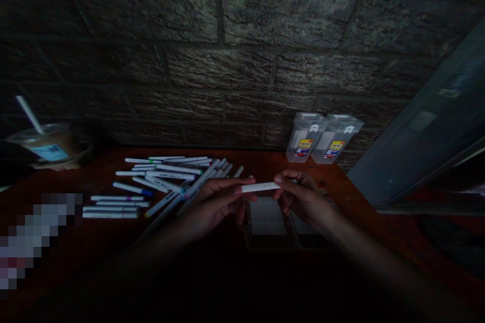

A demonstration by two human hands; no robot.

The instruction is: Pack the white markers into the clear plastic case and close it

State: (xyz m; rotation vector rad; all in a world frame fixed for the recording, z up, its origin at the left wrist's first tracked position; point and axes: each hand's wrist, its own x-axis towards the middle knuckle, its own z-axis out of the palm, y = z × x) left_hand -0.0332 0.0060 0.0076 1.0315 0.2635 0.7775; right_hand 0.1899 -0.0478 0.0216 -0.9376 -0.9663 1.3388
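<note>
A white marker pen (pixel 259 187) is held level between both of my hands, above the table. My left hand (pixel 220 199) pinches one end of it between thumb and fingers. At the other end, my right hand (pixel 301 192) grips it the same way, hiding that tip. Below the hands lies a clear plastic case (pixel 267 217) with pale panels, partly covered by my right hand and in shadow. To the left, a loose pile of white marker pens (pixel 174 174) with coloured bands spreads over the table, partly behind my left hand.
Two clear plastic boxes (pixel 305 139) with yellow labels stand upright at the back against the brick wall (pixel 246 70). A drink cup with a straw (pixel 49 144) stands at the far left of the wooden table (pixel 102 176). The front is very dark.
</note>
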